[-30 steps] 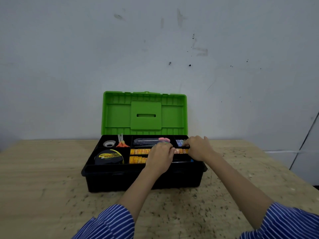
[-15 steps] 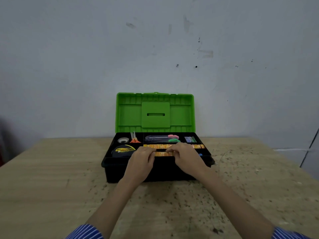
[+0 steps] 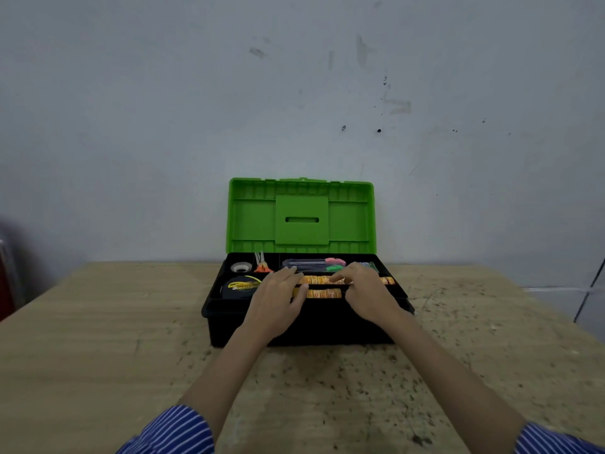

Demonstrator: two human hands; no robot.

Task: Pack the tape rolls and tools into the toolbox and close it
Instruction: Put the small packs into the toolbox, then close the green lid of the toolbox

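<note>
Tape rolls (image 3: 322,287) partly under hands (image 3: 322,294)

Illumination is dim, even and diffuse. Shadows are soft. Frame edges show wide-angle curvature, with motion blur at far left.

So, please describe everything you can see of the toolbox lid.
The toolbox lid is bright green, plastic by its look, and stands open, nearly upright, behind the black toolbox base near the wall. Its inner face shows ribs and a raised square centre panel with a narrow slot. Neither hand touches it.
</note>
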